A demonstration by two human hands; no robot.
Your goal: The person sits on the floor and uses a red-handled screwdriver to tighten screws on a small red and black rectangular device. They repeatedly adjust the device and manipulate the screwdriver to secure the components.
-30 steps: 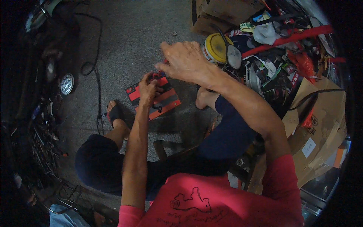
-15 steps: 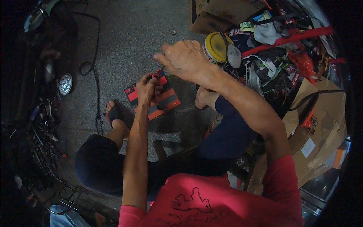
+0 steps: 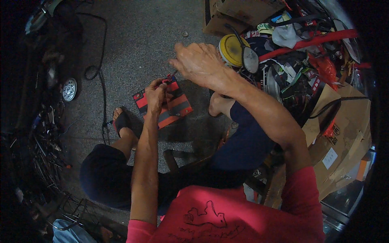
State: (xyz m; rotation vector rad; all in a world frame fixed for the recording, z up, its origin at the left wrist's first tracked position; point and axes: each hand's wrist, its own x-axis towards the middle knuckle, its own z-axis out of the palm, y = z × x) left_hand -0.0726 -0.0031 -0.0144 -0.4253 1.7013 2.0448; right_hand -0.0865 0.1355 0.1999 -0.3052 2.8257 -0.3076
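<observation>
On the floor ahead of my feet lies a red and black striped box, seemingly a battery [image 3: 178, 106], with dark fittings along its far edge. My left hand [image 3: 155, 96] is closed over its top, thumb and fingers pinched together beside a small red part [image 3: 169, 77]. What they grip is too small to make out. My right hand [image 3: 200, 60] is raised just beyond and to the right of the left one, palm down with curled fingers. A short dark shaft seems to show under it; the rest of whatever it holds is hidden by the hand.
A yellow-lidded tub [image 3: 231, 49] and a mirror [image 3: 250, 60] stand right of my right hand, before a heap of clutter. Cardboard boxes [image 3: 247, 16] are behind. A black cable [image 3: 103, 60] and round lamp [image 3: 69, 89] lie left. My feet flank the box.
My right hand has turned slightly at the wrist, its fingers shifting a little to the right. My left hand stays at the box with only a slight shift.
</observation>
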